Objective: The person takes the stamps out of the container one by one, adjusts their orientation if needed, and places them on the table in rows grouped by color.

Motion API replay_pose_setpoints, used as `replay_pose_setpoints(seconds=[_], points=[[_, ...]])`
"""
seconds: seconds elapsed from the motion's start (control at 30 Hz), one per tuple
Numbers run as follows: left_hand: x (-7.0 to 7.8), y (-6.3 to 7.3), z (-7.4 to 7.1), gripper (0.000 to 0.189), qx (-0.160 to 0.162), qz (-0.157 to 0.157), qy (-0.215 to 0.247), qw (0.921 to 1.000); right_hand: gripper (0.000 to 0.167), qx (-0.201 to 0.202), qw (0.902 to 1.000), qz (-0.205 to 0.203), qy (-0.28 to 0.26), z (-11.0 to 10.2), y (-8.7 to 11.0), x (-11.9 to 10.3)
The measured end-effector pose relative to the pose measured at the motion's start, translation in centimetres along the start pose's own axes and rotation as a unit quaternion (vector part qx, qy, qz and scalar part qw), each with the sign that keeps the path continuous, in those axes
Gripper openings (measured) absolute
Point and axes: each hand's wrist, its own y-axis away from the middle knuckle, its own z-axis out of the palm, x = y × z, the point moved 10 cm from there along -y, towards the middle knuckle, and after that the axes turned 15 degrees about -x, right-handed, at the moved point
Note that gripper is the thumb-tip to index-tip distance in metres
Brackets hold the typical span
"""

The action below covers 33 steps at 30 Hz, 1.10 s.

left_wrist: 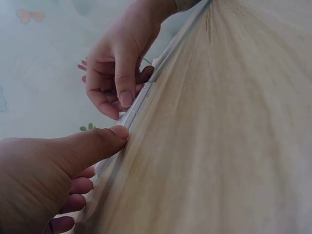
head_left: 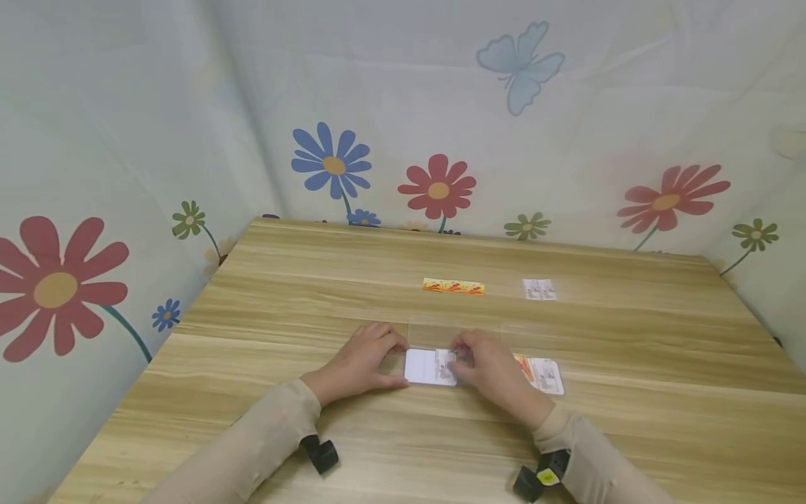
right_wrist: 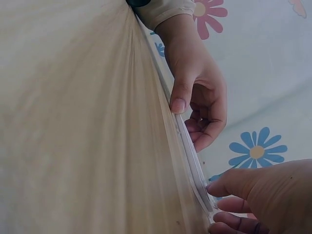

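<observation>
White case (head_left: 418,367); yellow-red strip (head_left: 454,287); tan woodgrain table (head_left: 315,280); floral backdrop (head_left: 403,70).

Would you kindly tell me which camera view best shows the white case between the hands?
The head view shows the white case best, looking down on its upper face, with a printed piece at the right hand. Both wrist views show it nearly edge-on, as a thin pale strip, so its upper face hardly appears.

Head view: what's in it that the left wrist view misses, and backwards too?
Only the head view shows the flat yellow-and-red printed strip and the big blue printed flower. Only the left wrist view shows the small orange printed butterfly. Both show the left hand and right hand, the flat white rectangular case between these hands, and the wood-grain table.
</observation>
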Motion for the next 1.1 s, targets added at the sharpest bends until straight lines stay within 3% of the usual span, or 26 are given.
replay_pose_setpoints(seconds=[0.6, 1.1], points=[[-0.21, -0.28, -0.47, 0.048, -0.001, 0.003, -0.001, 1.0000, 0.019, 0.010, 0.9999, -0.011, 0.004, -0.17, -0.39, -0.33], [-0.39, -0.42, -0.93, 0.049, -0.001, 0.009, -0.002, 1.0000, 0.013, 0.021, 0.9998, 0.006, -0.003, -0.42, -0.79, -0.13]])
